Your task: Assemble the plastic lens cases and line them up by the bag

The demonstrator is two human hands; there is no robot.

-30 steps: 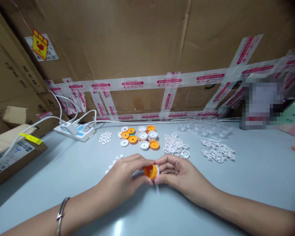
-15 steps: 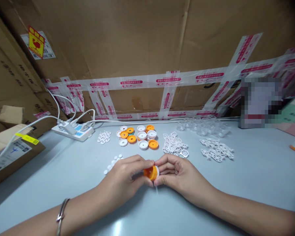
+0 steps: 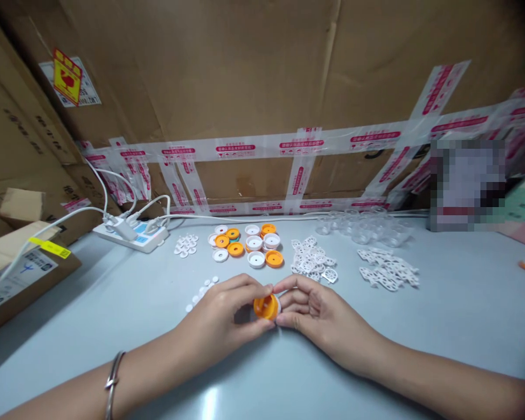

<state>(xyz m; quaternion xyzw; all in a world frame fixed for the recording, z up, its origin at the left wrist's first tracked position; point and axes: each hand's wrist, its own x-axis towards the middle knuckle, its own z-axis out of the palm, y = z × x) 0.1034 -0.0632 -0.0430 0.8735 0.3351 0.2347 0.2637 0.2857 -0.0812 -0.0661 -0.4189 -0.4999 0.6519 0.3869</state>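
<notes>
Between my hands, above the table, is a hollow orange round plastic cap (image 3: 265, 307) with a white round part (image 3: 279, 307) at its right side. My left hand (image 3: 227, 312) pinches the cap between thumb and fingers from the left. From the right, my right hand (image 3: 321, 312) holds the edge by the white part with thumb and index finger, its other fingers curled. How the two parts meet is partly hidden by the fingertips. Small white discs (image 3: 201, 290) lie just beyond my left hand.
Orange caps (image 3: 274, 259) and white caps (image 3: 256, 259) sit at the middle back. Flat white cut-out pieces (image 3: 389, 269) and clear plastic domes (image 3: 363, 226) are to the right. A white power strip (image 3: 131, 234) and an open carton (image 3: 26, 262) stand left; a large cardboard box (image 3: 245, 76) walls the back.
The orange cap has turned slightly, so its hollow faces me more, and has shifted a little left. Both hands keep nearly the same places. The thin pale strip below the cap no longer shows.
</notes>
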